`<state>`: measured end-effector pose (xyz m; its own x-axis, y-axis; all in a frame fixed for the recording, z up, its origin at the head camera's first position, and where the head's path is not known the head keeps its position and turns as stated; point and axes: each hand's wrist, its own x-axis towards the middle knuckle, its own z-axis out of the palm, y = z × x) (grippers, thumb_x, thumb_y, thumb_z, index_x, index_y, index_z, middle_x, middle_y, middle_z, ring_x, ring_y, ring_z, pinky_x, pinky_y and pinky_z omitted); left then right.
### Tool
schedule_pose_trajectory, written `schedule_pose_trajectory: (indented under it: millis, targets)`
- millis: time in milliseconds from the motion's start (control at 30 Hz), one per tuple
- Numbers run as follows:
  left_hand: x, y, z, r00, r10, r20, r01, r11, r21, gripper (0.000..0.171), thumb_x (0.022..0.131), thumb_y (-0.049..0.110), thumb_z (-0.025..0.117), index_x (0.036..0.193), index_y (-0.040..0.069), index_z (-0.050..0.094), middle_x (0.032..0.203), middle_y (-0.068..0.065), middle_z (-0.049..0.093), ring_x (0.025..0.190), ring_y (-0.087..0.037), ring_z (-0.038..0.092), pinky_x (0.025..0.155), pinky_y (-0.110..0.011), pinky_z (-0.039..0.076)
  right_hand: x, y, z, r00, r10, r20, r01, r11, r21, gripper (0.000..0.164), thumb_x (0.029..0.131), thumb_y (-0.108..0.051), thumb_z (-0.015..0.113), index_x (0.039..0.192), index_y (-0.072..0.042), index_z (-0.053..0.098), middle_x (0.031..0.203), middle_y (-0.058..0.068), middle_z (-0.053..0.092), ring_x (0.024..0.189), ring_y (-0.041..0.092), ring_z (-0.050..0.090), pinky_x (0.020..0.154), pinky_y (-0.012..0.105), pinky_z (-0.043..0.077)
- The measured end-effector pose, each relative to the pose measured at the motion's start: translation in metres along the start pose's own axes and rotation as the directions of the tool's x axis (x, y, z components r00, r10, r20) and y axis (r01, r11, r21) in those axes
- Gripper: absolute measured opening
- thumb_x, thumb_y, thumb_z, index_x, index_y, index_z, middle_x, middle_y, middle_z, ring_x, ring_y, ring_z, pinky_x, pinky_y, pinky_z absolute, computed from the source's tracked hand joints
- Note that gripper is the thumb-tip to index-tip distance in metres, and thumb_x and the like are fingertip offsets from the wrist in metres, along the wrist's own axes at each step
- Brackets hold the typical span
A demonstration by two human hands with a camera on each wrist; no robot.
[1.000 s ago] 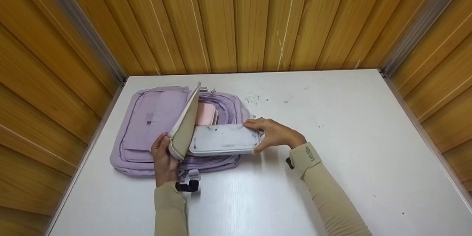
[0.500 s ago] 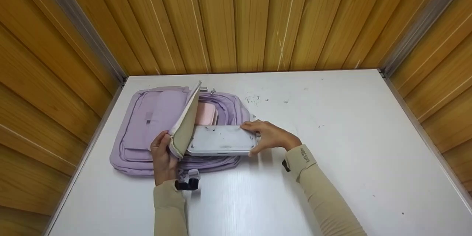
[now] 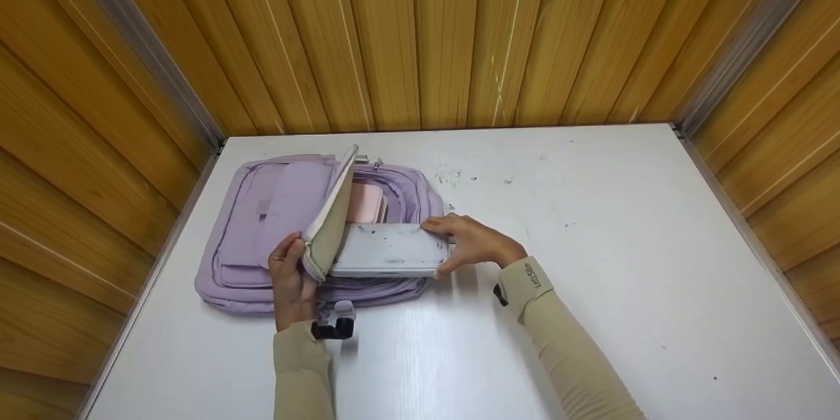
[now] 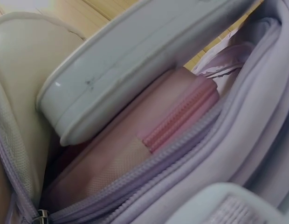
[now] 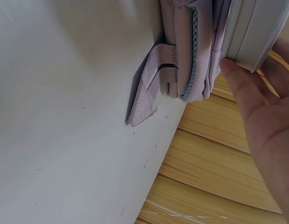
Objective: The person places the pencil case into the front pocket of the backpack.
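Note:
A lilac backpack (image 3: 249, 236) lies on the white table with its compartment unzipped. My left hand (image 3: 292, 282) pinches the edge of its cream-lined flap (image 3: 328, 223) and keeps it raised. My right hand (image 3: 476, 243) grips the right end of a scuffed white flat case (image 3: 390, 249), thumb on the near side and fingers on the far side. The left end of that case reaches in under the flap. In the left wrist view, the case lies over a pink zippered item (image 4: 168, 98) inside the compartment; its lower part is hidden.
Wood-look panels (image 3: 453, 39) stand behind the white table (image 3: 590, 223) and along both sides. A lilac strap (image 5: 147, 88) sticks out from the backpack onto the table. A pale buckle (image 3: 344, 310) lies beside my left wrist.
My right hand has moved left with the white case, sliding it further under the flap. The left hand and the backpack stay almost where they were.

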<state>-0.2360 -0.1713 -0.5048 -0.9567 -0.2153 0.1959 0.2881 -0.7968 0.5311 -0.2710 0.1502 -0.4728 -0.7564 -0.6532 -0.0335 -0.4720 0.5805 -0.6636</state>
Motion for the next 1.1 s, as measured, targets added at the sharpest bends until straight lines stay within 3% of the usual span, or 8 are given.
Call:
schedule_pose_trajectory:
  millis: [433, 800, 1100]
  targets:
    - [-0.004, 0.0, 0.0, 1.0, 0.001, -0.011, -0.001, 1.0, -0.02, 0.012, 0.081, -0.007, 0.069, 0.085, 0.002, 0.075, 0.08, -0.005, 0.067, 0.073, -0.014, 0.066, 0.067, -0.023, 0.056, 0.008, -0.008, 0.007, 1.0, -0.002, -0.031, 0.002, 1.0, 0.012, 0.096, 0.061, -0.032, 0.088, 0.142, -0.005, 0.045, 0.147, 0.012, 0.045, 0.134, 0.03, 0.042, 0.115, 0.044, 0.031]
    - [-0.005, 0.001, 0.004, 0.999, -0.018, -0.046, 0.017, 1.0, -0.02, 0.009, 0.076, -0.003, 0.076, 0.083, 0.002, 0.075, 0.076, -0.005, 0.066, 0.07, -0.014, 0.065, 0.065, -0.024, 0.055, 0.012, -0.014, 0.012, 0.999, 0.013, -0.048, -0.013, 1.0, -0.008, 0.094, 0.063, -0.035, 0.087, 0.142, -0.008, 0.044, 0.15, 0.012, 0.042, 0.137, 0.031, 0.038, 0.117, 0.047, 0.027]
    - [-0.004, -0.001, 0.002, 0.999, 0.024, 0.027, -0.023, 0.999, -0.046, 0.012, 0.081, -0.009, 0.068, 0.085, 0.0, 0.075, 0.078, -0.007, 0.069, 0.072, -0.015, 0.067, 0.066, -0.024, 0.056, 0.015, -0.02, 0.016, 0.998, 0.038, -0.056, -0.04, 0.999, -0.027, 0.097, 0.063, -0.041, 0.086, 0.144, -0.011, 0.043, 0.152, 0.013, 0.038, 0.139, 0.034, 0.035, 0.116, 0.051, 0.025]
